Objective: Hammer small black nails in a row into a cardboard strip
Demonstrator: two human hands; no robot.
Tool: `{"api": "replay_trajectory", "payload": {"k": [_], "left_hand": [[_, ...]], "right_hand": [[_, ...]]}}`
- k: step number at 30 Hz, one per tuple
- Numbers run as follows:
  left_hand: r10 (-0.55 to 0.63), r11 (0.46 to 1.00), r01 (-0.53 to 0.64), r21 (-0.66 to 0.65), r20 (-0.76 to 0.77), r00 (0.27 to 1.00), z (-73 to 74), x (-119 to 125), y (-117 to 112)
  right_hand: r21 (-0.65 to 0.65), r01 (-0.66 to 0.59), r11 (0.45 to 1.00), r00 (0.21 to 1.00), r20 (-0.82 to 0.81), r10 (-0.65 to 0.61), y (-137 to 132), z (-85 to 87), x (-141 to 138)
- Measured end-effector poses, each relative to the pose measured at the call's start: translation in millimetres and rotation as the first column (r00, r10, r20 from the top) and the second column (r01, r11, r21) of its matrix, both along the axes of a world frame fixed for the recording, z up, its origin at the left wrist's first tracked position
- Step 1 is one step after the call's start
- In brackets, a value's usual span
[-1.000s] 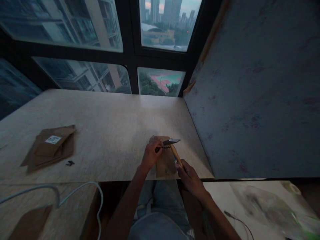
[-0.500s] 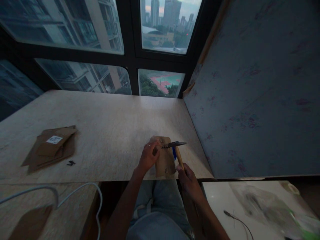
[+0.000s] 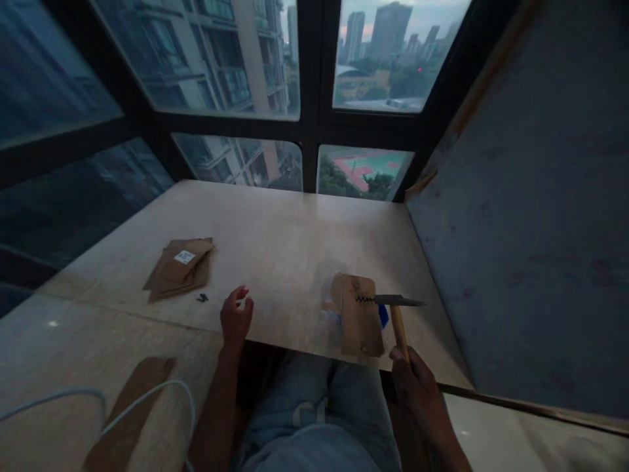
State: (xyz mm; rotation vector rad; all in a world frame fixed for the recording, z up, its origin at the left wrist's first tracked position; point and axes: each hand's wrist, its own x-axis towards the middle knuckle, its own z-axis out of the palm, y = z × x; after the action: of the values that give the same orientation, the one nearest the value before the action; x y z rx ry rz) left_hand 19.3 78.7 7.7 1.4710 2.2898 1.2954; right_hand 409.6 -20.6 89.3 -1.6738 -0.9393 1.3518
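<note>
My right hand [image 3: 413, 379] is wrapped round the wooden handle of a hammer [image 3: 400, 331]. The hammer's dark metal head is level beside a brown wooden board [image 3: 361, 331] at the table's front edge. A row of small dark screws or nails [image 3: 365, 299] crosses the board's upper part; I cannot tell which they are. Something blue [image 3: 383, 316] shows at its right side. My left hand [image 3: 236, 316] hovers over the table left of the board, fingers curved and apart, holding nothing visible. Just beyond it lie several small dark pieces [image 3: 202, 297].
A stack of brown cardboard packets [image 3: 179, 269] with a white label lies on the table [image 3: 275, 249] at left. A pale cable [image 3: 147, 391] loops over a brown piece [image 3: 130, 413] at front left. Windows rise behind, and a patterned wall panel [image 3: 531, 262] stands at right.
My left hand has left the board and moved left toward the small dark pieces. My right hand still holds the hammer beside the board. The camera view has turned left.
</note>
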Motion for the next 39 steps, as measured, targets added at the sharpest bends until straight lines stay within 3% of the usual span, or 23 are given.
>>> {"api": "replay_trajectory", "payload": {"k": [2, 4, 10, 13, 18, 25, 33, 39], "left_hand": [[0.240, 0.968, -0.239, -0.078, 0.013, 0.971, 0.0, -34.7, -3.5], [0.385, 0.916, -0.382, -0.118, -0.001, 0.923, 0.8, -61.9, -6.2], [0.468, 0.862, -0.472, -0.185, -0.069, 0.881, -6.4, -104.0, -15.8], [0.417, 0.876, -0.437, -0.206, -0.137, 0.899, -12.0, -114.8, -18.1], [0.183, 0.934, -0.245, -0.259, -0.243, 0.953, -14.9, -134.1, -17.7], [-0.028, 0.935, -0.098, -0.340, -0.347, 0.938, -13.1, -166.0, -22.2], [-0.088, 0.917, -0.090, -0.390, -0.416, 0.905, -18.9, -166.1, -32.4], [-0.083, 0.898, -0.128, -0.421, -0.448, 0.890, -13.6, -158.9, -38.3]], "right_hand": [[-0.024, 0.001, 1.000, 1.000, -0.017, -0.001, -0.3, -1.9, -1.0], [-0.031, -0.002, 1.000, 1.000, -0.010, 0.002, -0.2, -2.7, -2.7], [-0.044, 0.041, 0.998, 0.998, -0.035, -0.043, -1.9, 10.0, -17.2], [-0.067, 0.064, 0.996, 0.996, -0.057, -0.068, -2.6, 17.6, -24.9], [-0.067, 0.135, 0.989, 0.985, -0.102, -0.141, -2.2, 21.4, -33.4], [-0.102, 0.152, 0.983, 0.977, -0.134, -0.165, -4.9, 23.9, -40.4], [-0.146, 0.146, 0.978, 0.980, -0.110, -0.163, -3.5, 29.2, -50.8], [-0.107, 0.162, 0.981, 0.974, -0.142, -0.176, -4.1, 25.7, -49.6]]}}
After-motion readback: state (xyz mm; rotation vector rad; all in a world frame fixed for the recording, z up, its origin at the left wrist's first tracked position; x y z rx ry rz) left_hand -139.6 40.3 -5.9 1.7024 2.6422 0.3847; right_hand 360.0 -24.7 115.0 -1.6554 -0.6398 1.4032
